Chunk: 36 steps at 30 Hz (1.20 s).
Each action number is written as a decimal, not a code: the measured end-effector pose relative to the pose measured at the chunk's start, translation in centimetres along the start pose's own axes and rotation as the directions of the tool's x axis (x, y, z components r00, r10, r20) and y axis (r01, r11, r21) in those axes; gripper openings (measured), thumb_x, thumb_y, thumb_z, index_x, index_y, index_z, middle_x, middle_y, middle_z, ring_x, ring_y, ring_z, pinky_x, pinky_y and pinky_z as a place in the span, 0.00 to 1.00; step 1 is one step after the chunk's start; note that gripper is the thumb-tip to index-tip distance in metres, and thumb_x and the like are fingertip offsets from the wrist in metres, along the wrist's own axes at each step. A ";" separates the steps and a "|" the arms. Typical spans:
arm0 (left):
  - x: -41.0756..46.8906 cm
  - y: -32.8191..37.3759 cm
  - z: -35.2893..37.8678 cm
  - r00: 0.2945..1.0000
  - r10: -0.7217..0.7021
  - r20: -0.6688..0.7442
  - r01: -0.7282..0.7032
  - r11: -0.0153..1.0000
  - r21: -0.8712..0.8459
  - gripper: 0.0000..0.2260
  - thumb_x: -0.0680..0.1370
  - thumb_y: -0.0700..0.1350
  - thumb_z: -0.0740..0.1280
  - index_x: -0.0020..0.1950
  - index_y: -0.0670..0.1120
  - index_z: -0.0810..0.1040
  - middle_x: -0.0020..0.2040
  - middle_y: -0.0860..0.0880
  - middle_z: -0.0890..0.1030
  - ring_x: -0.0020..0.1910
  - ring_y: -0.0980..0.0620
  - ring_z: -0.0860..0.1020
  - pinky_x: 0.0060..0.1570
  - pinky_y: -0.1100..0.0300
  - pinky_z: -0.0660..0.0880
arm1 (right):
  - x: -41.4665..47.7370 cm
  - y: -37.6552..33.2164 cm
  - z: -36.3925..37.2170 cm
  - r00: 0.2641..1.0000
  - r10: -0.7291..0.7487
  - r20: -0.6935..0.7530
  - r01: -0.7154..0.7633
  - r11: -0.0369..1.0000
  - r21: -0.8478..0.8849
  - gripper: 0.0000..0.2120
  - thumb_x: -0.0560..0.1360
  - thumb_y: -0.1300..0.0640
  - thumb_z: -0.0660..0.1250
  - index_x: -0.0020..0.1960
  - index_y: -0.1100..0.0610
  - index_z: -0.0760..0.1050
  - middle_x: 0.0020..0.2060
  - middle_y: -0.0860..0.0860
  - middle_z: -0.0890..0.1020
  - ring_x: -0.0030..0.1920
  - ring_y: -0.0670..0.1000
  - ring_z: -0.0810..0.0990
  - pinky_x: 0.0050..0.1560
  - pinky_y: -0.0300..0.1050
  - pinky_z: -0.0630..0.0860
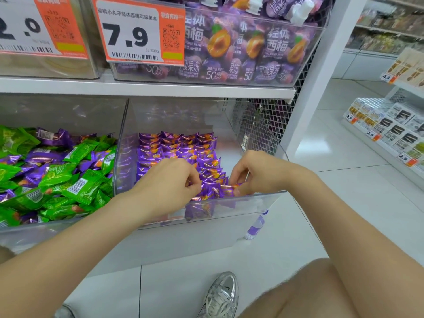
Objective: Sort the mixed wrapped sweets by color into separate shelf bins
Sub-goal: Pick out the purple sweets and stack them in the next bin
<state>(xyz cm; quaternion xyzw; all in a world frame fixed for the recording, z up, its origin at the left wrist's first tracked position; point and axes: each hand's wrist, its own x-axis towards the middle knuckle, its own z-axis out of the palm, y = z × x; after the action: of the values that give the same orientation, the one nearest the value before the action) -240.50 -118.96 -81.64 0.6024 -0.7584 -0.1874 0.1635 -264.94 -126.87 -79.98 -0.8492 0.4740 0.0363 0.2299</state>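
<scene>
Reaching with both bare hands over the front rim of the clear plastic bin (267, 195) at the right end of the lower white shelf (146, 88). Inside, laid in neat rows from back wall to front rim: purple foil-wrapped sweets (179, 143) with orange print.

At the front left of these rows, the left hand (169, 180), fingers curled narrow, tips pinching one of the sweets in the foremost rows. At the front right, just beside the rim, the right hand (254, 173), thumb and fingers closed narrow on a single purple-and-orange wrapped sweet (226, 188), held just above the front row. Hands near each other, not touching.

Adjoining on the left, wall to wall: a second clear plastic bin (57, 223) heaped with green wrapped sweets (80, 187) mixed with stray purple wrapped sweets (43, 157).

On the shelf above: a clear tub (316, 42) of purple prune-jelly pouches (252, 49), fronted by an orange-and-white price tag (130, 37) marked 7.9.

On the white tiled floor (344, 203) below the right corner of the lower shelf: a small clear water bottle (255, 226) with a purple label. Near the bottom edge: a silver sneaker (222, 294) and a bare knee.
</scene>
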 end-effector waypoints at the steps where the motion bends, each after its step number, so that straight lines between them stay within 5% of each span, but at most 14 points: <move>1: 0.2 0.1 0.0 0.999 0.003 0.032 -0.004 1.000 0.018 0.06 0.79 0.48 0.71 0.44 0.52 0.87 0.33 0.60 0.80 0.37 0.61 0.78 0.39 0.63 0.74 | 0.4 0.1 0.4 1.000 -0.005 0.016 0.005 1.000 -0.019 0.10 0.70 0.52 0.82 0.50 0.47 0.88 0.42 0.46 0.87 0.40 0.41 0.83 0.50 0.45 0.81; 5: 0.9 0.4 0.3 0.996 -0.003 0.094 0.002 1.000 0.009 0.07 0.80 0.49 0.70 0.46 0.53 0.87 0.33 0.62 0.76 0.34 0.63 0.73 0.37 0.64 0.66 | 1.5 -0.1 1.0 0.999 -0.010 0.037 0.011 0.999 -0.037 0.08 0.69 0.53 0.82 0.48 0.48 0.88 0.42 0.46 0.88 0.45 0.47 0.86 0.53 0.49 0.82; 12: 0.6 0.3 0.4 0.999 -0.029 0.036 0.030 0.999 -0.014 0.09 0.79 0.46 0.67 0.41 0.52 0.85 0.35 0.56 0.83 0.38 0.57 0.80 0.44 0.58 0.78 | 2.3 -0.4 1.5 1.000 -0.024 0.000 0.024 1.000 -0.003 0.11 0.64 0.57 0.84 0.45 0.51 0.87 0.38 0.45 0.87 0.37 0.39 0.84 0.38 0.28 0.74; 18: 0.2 0.1 0.3 1.000 -0.012 0.015 0.012 1.000 -0.004 0.10 0.80 0.47 0.66 0.41 0.53 0.83 0.34 0.55 0.83 0.37 0.57 0.79 0.45 0.56 0.78 | 2.6 -1.2 2.1 0.991 -0.119 -0.060 0.115 0.991 -0.067 0.11 0.65 0.55 0.83 0.46 0.52 0.87 0.38 0.44 0.87 0.39 0.41 0.84 0.42 0.20 0.67; 23: -0.2 0.3 0.0 0.998 -0.014 0.063 0.013 1.000 0.012 0.12 0.82 0.46 0.63 0.47 0.51 0.86 0.39 0.53 0.85 0.39 0.55 0.81 0.45 0.56 0.79 | 2.4 -1.5 1.7 0.994 -0.098 -0.046 0.095 0.993 -0.075 0.11 0.66 0.58 0.82 0.47 0.51 0.88 0.38 0.44 0.87 0.39 0.41 0.84 0.39 0.23 0.70; 26: -0.5 0.4 -0.3 0.998 -0.015 0.061 0.014 1.000 0.012 0.12 0.81 0.45 0.63 0.48 0.51 0.86 0.39 0.54 0.85 0.38 0.57 0.81 0.45 0.57 0.79 | 2.0 -1.6 1.1 0.997 -0.076 -0.032 0.074 0.995 -0.070 0.13 0.65 0.50 0.85 0.47 0.51 0.88 0.37 0.44 0.87 0.39 0.41 0.85 0.42 0.32 0.77; 30: -1.8 0.5 -1.5 0.998 0.008 -0.057 -0.005 0.999 0.052 0.10 0.81 0.45 0.63 0.49 0.53 0.85 0.39 0.56 0.83 0.39 0.58 0.79 0.47 0.54 0.79 | 1.3 -2.6 -0.2 0.988 -0.047 -0.144 0.040 0.998 -0.054 0.12 0.74 0.41 0.77 0.45 0.49 0.87 0.36 0.44 0.87 0.40 0.41 0.84 0.49 0.42 0.81; 33: -3.5 0.5 -3.5 0.976 0.040 -0.215 -0.023 0.996 0.081 0.06 0.81 0.47 0.65 0.47 0.55 0.80 0.34 0.55 0.80 0.36 0.60 0.75 0.41 0.53 0.76 | 0.6 -6.7 -0.4 0.952 -0.126 -0.278 0.141 0.989 0.035 0.07 0.79 0.53 0.69 0.47 0.49 0.86 0.37 0.46 0.87 0.40 0.44 0.85 0.52 0.45 0.81; 36: -5.5 -0.5 -6.1 0.940 -0.078 -0.332 0.102 0.993 0.056 0.05 0.80 0.48 0.63 0.44 0.54 0.74 0.30 0.53 0.76 0.35 0.56 0.75 0.37 0.51 0.75 | -0.1 -12.7 0.5 0.926 -0.209 -0.315 0.243 0.967 0.073 0.11 0.76 0.60 0.65 0.48 0.49 0.86 0.36 0.45 0.86 0.39 0.44 0.83 0.49 0.33 0.75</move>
<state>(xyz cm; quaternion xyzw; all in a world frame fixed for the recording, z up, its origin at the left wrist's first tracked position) -236.00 -114.21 -76.63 0.6649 -0.6984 -0.0637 0.2572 -254.47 -120.96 -75.86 -0.8796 0.4037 -0.1481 0.2037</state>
